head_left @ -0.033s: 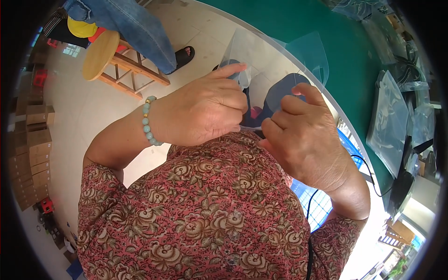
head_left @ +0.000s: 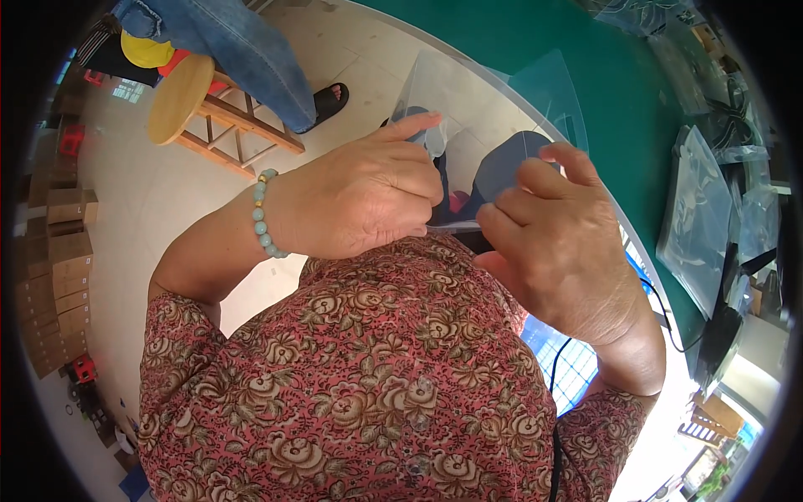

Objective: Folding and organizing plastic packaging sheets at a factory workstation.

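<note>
Clear plastic sheet: in the head view, the clear plastic sheet [head_left: 452, 88] stands between and beyond the person's hands, its far right part overlapping the edge of the green tabletop [head_left: 627, 92]; a dark grey rounded shape [head_left: 508, 167] shows through it.
Left hand: the left hand [head_left: 372, 197] is at the sheet's near left side, back of the hand up; its index finger reaches out along the sheet while the other fingers curl under. Whether they pinch the plastic cannot be told, as the tips are hidden.
Right hand: the right hand [head_left: 556, 243] is at the sheet's near right side, fingers bent inward, the index finger raised and hooked toward the plastic; whether it grips the plastic cannot be told.
Bracelet: a pale green bead bracelet [head_left: 260, 219] circles the left wrist, left of the sheet.
Clothing: a red floral top [head_left: 351, 376] covers the wearer, on the near side of the sheet.
Co-worker: a leg in blue jeans [head_left: 251, 54] and a black sandal [head_left: 332, 100] are left of the sheet, beside a wooden stool [head_left: 184, 100].
Packaging: clear plastic bags [head_left: 698, 217] lie well right of the sheet, on the tabletop.
Boxes: cardboard boxes [head_left: 71, 259] are stacked far left of the sheet.
</note>
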A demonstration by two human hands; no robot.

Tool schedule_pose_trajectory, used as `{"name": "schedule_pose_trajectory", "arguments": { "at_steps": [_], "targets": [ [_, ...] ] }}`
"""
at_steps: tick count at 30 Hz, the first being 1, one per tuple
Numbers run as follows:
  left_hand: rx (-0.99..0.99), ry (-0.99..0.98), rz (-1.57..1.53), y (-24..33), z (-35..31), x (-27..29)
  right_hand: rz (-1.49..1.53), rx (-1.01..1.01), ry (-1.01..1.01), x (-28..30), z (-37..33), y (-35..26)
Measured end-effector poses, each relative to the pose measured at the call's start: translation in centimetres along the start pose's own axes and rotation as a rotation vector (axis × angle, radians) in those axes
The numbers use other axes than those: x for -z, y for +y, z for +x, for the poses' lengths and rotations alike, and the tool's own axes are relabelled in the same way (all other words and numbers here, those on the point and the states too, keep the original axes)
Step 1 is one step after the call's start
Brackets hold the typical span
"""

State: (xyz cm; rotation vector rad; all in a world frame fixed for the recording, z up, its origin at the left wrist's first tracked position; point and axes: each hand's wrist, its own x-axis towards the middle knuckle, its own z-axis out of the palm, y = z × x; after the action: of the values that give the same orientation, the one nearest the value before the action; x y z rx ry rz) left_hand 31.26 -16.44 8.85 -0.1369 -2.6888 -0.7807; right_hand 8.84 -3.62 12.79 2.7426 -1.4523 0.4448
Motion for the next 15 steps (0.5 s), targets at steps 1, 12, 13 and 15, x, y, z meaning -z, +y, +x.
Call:
{"name": "schedule_pose_trajectory", "arguments": {
  "at_steps": [1, 12, 13, 15],
  "targets": [
    [0.002, 0.002, -0.001, -0.2, -0.2, 0.3, -0.033, -0.06, 0.073, 0.9, 0.1, 0.0],
    [0.165, 0.012, 0.371, 3.1, 2.8, -1.7, 0.172, -0.042, -0.174, 2.8, 0.3, 1.4],
    [0.113, -0.011, 0.403, 3.0, 3.0, -2.5, 0.257, -0.101, -0.256, 3.2, 0.2, 1.6],
    [0.058, -0.119, 0.406, 2.5, 3.0, -2.6, 0.37, -0.021, -0.158, 4.7, -0.3, 3.9]
  ]
}}
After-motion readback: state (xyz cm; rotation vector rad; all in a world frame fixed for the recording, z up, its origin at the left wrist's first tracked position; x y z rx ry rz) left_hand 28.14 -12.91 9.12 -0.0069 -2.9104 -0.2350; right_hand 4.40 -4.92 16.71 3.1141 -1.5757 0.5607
